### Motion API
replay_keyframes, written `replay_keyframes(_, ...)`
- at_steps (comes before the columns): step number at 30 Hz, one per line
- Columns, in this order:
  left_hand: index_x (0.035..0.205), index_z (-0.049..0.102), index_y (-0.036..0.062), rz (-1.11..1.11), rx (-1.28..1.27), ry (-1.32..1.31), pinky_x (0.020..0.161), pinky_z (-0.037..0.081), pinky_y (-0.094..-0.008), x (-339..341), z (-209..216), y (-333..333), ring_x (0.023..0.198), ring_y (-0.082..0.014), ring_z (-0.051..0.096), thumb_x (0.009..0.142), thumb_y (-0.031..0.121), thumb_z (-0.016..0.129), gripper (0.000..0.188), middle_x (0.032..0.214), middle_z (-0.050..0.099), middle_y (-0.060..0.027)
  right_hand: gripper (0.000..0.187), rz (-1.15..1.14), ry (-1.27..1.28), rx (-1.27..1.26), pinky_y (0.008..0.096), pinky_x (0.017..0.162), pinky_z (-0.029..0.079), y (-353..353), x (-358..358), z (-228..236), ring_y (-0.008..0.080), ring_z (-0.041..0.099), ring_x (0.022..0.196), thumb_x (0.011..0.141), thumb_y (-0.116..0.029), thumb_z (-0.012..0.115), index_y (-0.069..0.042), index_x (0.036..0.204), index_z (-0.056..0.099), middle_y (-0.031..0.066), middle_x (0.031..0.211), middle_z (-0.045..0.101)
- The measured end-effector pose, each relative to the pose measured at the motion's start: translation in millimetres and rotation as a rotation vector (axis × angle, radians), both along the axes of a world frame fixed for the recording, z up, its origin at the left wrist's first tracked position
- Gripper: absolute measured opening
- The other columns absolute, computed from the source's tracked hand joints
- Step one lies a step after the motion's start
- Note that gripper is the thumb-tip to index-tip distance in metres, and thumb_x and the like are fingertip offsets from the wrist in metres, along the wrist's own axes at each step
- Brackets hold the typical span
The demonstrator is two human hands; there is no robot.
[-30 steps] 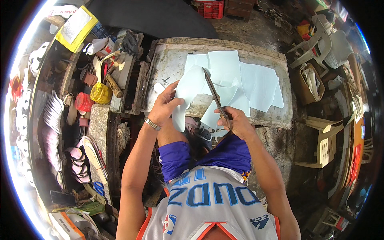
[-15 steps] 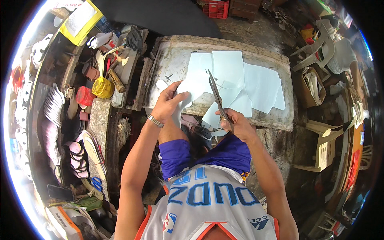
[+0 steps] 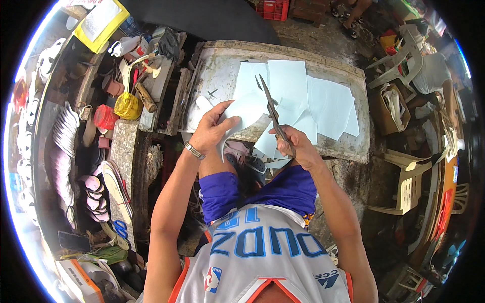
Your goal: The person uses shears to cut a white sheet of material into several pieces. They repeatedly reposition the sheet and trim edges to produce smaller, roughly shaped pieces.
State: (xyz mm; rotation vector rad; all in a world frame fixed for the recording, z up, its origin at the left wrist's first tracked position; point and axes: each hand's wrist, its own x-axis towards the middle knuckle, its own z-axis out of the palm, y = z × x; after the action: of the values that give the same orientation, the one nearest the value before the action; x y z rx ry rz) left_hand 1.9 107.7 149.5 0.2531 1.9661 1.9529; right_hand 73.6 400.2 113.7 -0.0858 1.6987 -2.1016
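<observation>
My left hand (image 3: 211,130), with a metal watch on its wrist, pinches a curved white piece of thin sheet (image 3: 248,107) between thumb and fingers. The piece bends over above the near edge of the worktable, and a strip of it hangs below the hand. In my right hand (image 3: 299,145) is a pair of large dark scissors (image 3: 272,107), pointing away from me. Their blades are slightly apart and stand just right of the held piece, with no sheet visible between them. Several pale sheets (image 3: 331,105) lie overlapping on the worktable (image 3: 333,64). Narrow offcuts (image 3: 265,143) lie by its near edge.
Left stands a bench with a yellow tub (image 3: 128,106), a red tub (image 3: 105,117), stacked slipper soles (image 3: 117,187) and blue-handled scissors (image 3: 120,229). Plastic chairs (image 3: 404,184) and a cardboard box (image 3: 395,110) are at the right. Another person's leg (image 3: 356,14) shows at the far right.
The held piece has turned and now spreads out to the right of my left hand. The scissors have risen slightly away from me. Another person's leg has appeared at the top.
</observation>
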Motion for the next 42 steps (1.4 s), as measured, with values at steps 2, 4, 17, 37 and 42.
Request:
replay_keyframes(2,0.145,0.059,0.0002,-0.003,-0.012,-0.008,0.096,0.051,-0.03,1,1,0,0.108,-0.0133,0.065,0.098,0.016,0.075,0.052,0.121,0.071,-0.007,0.061,0.0,-0.001,0.004,0.0226,0.072,0.04,0,0,0,0.0065,0.05,0.086,0.088,-0.046,0.087,-0.005,0.129,0.067,-0.0042,0.096,0.056)
replay_keyframes(4,0.145,0.059,0.0005,-0.009,-0.015,-0.004,0.096,0.052,-0.0301,1,1,-1,0.107,-0.0137,0.065,0.097,0.017,0.075,0.053,0.12,0.071,-0.0071,0.061,0.002,0.001,0.017,0.0227,0.071,0.039,0,-1,0,0.0065,0.049,0.084,0.088,-0.046,0.087,-0.005,0.129,0.067,-0.0045,0.095,0.055)
replay_keyframes(17,0.143,0.061,0.0023,-0.033,-0.039,-0.021,0.094,0.052,-0.0295,-1,1,-3,0.103,-0.0129,0.065,0.096,0.018,0.077,0.052,0.117,0.072,-0.0058,0.063,-0.014,0.019,0.097,0.0237,0.068,0.036,1,-1,2,0.0062,0.046,0.078,0.087,-0.049,0.087,-0.004,0.128,0.068,-0.006,0.088,0.053)
replay_keyframes(37,0.14,0.061,-0.0006,-0.169,-0.037,-0.038,0.089,0.052,-0.0261,-17,21,-22,0.098,-0.0088,0.066,0.097,0.01,0.073,0.047,0.113,0.072,-0.0032,0.066,0.038,0.092,0.333,0.0257,0.066,0.041,17,2,10,0.0079,0.05,0.074,0.08,-0.054,0.091,-0.008,0.125,0.072,-0.0059,0.079,0.055)
replay_keyframes(42,0.141,0.063,-0.0001,-0.205,-0.077,-0.055,0.09,0.053,-0.0273,-23,25,-26,0.099,-0.0103,0.066,0.095,0.013,0.074,0.049,0.115,0.073,-0.0048,0.061,0.081,0.053,0.374,0.0244,0.071,0.045,20,3,20,0.0053,0.052,0.076,0.08,-0.042,0.093,-0.006,0.125,0.072,-0.0077,0.08,0.056)
